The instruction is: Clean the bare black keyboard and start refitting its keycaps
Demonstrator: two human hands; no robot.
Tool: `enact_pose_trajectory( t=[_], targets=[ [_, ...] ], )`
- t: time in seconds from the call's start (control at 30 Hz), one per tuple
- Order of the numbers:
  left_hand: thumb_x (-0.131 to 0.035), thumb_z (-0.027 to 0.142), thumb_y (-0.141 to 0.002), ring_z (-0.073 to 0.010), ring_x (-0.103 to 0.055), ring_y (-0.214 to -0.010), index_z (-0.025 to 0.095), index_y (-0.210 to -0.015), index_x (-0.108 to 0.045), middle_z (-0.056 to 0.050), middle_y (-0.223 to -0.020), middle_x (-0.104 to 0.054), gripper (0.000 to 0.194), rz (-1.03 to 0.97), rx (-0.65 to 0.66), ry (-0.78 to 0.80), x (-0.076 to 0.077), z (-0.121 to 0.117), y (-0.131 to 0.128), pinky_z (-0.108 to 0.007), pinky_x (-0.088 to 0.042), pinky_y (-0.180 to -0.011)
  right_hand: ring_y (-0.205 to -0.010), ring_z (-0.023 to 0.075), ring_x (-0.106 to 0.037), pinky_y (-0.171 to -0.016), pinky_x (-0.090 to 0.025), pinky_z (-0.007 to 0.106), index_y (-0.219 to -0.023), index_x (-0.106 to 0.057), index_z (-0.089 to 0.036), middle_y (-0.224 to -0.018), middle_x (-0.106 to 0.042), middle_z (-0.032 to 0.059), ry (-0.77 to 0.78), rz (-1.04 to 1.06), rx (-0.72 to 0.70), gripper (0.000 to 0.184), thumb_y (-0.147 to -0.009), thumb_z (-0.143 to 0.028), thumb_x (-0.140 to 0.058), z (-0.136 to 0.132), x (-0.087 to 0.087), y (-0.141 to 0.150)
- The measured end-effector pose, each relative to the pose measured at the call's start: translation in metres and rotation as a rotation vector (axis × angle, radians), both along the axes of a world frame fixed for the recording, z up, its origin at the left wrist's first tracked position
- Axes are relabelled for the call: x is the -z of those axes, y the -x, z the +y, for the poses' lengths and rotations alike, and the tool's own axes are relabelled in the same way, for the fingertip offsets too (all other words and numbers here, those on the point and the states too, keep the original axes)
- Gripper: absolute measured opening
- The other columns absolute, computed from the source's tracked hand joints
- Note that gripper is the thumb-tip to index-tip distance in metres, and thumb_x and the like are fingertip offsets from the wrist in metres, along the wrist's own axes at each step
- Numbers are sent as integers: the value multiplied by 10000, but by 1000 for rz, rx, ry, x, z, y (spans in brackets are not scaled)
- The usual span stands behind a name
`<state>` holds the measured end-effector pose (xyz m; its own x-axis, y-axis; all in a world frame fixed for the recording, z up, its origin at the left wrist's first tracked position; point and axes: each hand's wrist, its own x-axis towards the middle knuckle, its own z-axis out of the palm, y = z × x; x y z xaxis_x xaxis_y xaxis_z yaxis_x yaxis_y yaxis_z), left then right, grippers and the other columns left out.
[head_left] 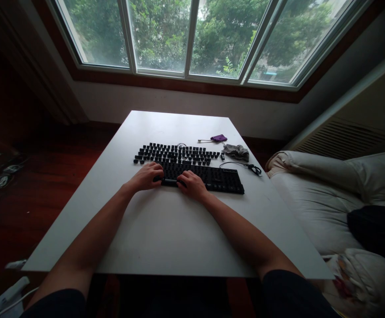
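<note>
A black full-size keyboard (224,179) lies on the white table. My left hand (147,176) curls its fingers around the keyboard's left end. My right hand (193,183) grips the front edge near the middle, with fingers bent over it. Between the two hands a long dark bar (170,182) shows along the front edge; whether it is a separate space bar I cannot tell. Behind the keyboard, loose black keycaps (175,153) stand spread out in rows. The fingertips of both hands are partly hidden.
On the white table (139,234), a grey cloth (236,152), a purple cloth or pouch (219,138), a thin stick (205,141) and a coiled black cable (254,169) lie at the back right. A pale sofa (311,198) stands at the right, beneath a window (192,39) wall.
</note>
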<state>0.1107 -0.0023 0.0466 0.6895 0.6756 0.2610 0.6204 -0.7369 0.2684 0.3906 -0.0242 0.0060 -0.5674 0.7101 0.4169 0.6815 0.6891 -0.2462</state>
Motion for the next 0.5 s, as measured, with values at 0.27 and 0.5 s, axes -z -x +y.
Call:
enact_pose_trajectory(
  t=[0.27, 0.5],
  targets=[
    [-684, 344, -811, -277, -543, -1180, 253, -919, -711, -50, -1251, -646, 144, -141, -20, 124, 13, 9, 10, -457, -418, -1074, -970, 232, -548, -868, -464, 361, -1045, -695, -219, -1008, -645, 86, 9, 17, 3, 134, -951, -283, -626, 1, 0, 0],
    [-729, 381, -819, -289, -507, -1291, 250, -930, -741, -62, -1362, -614, 172, -232, -31, 178, 26, 15, 22, -480, -386, -1142, -899, 199, -593, -855, -483, 345, -911, -682, -207, -940, -655, 62, 255, 445, -115, 194, -979, -347, -566, -13, -19, 18]
  ],
)
